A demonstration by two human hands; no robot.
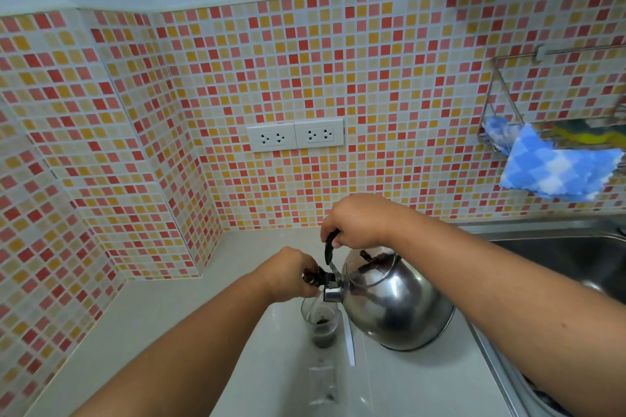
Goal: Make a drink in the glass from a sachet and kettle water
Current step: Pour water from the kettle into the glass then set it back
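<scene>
A shiny steel kettle (396, 306) is tilted to the left over a small clear glass (320, 323) on the counter. My right hand (355, 222) grips the kettle's black handle from above. My left hand (293, 276) pinches the black spout cap and holds it up. Water runs from the spout into the glass, which holds dark liquid and granules. A clear torn sachet (321, 382) lies flat on the counter in front of the glass. A thin white strip (349, 337) lies between glass and kettle.
The pale counter (169, 332) meets a tiled wall at the back and left. Two wall sockets (294, 135) sit above. A steel sink (576, 264) is at the right, with a wire rack and blue checked cloth (555, 169) above it.
</scene>
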